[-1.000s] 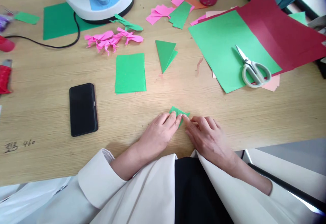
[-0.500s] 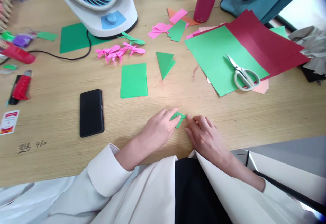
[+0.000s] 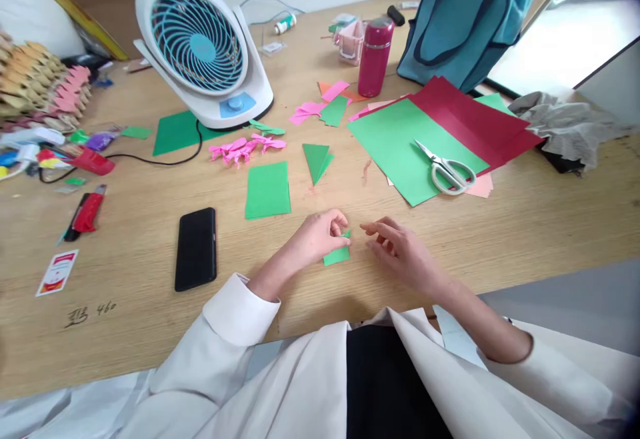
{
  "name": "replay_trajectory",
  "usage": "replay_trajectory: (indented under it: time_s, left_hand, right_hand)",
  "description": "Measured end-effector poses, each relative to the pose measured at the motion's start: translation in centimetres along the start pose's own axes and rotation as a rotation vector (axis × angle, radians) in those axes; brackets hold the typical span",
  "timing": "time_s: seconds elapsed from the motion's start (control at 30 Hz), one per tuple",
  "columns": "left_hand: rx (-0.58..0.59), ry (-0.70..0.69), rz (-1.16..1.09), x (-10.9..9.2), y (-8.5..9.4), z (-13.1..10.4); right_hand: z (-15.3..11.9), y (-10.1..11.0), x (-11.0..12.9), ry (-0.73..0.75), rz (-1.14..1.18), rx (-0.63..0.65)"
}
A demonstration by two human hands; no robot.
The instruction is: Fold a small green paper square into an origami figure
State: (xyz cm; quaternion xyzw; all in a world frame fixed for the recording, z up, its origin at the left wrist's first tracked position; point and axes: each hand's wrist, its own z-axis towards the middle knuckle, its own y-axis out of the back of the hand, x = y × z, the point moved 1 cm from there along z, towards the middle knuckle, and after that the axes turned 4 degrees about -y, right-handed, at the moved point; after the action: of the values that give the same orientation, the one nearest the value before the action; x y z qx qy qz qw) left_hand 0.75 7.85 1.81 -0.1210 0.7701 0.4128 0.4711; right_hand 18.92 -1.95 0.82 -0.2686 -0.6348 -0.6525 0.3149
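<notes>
A small folded piece of green paper (image 3: 337,256) lies on the wooden table near its front edge. My left hand (image 3: 323,236) pinches this piece at its upper right side, with thumb and fingers over it. Just to the right, my right hand (image 3: 397,246) hovers with its fingers bent and apart, touching no paper. Beyond my left hand sits a stack of green paper (image 3: 268,190), and right of that a folded green triangle (image 3: 316,161).
White scissors (image 3: 447,171) rest on a large green sheet (image 3: 400,146) over red sheets (image 3: 480,122). A black phone (image 3: 195,249) lies at the left. Farther back are pink folded figures (image 3: 245,149), a fan (image 3: 200,49), a red bottle (image 3: 375,59) and a blue bag (image 3: 457,29).
The view has tilted up, showing more of the table's far side. My right hand has let go of the small green piece, which now looks turned and squarer under my left hand.
</notes>
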Motion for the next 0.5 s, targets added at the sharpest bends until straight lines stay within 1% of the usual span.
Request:
replay_trajectory:
  time_s: [0.07,0.17,0.27,0.3,0.37,0.4,0.47,0.5]
  left_hand:
    - [-0.05,-0.002,-0.196,0.0,0.6,0.7]
    - [-0.186,-0.076,-0.489,-0.2,1.1,1.9]
    - [-0.391,-0.106,-0.726,-0.1,1.1,2.7]
    - [-0.414,-0.109,-0.776,0.1,1.1,2.8]
    - [-0.43,-0.121,-0.816,0.6,1.1,2.8]
    - [-0.424,-0.129,-0.799,0.9,1.2,2.7]
    - [-0.407,-0.143,-0.688,1.5,1.3,2.5]
    - [-0.399,-0.15,-0.604,1.7,1.3,2.4]
  right_hand:
    - [2.4,0.6,0.5,-0.004,0.087,0.064]
    - [6.4,1.2,1.5,-0.008,0.16,0.236]
    - [9.3,1.1,2.2,-0.026,0.242,0.242]
    - [9.8,0.8,2.3,-0.033,0.276,0.241]
    - [10.3,-0.3,2.1,-0.051,0.381,0.23]
    - [10.2,-0.8,1.9,-0.066,0.427,0.214]
    - [9.9,-1.8,1.5,-0.098,0.456,0.182]
    - [9.6,-2.1,1.3,-0.105,0.435,0.176]
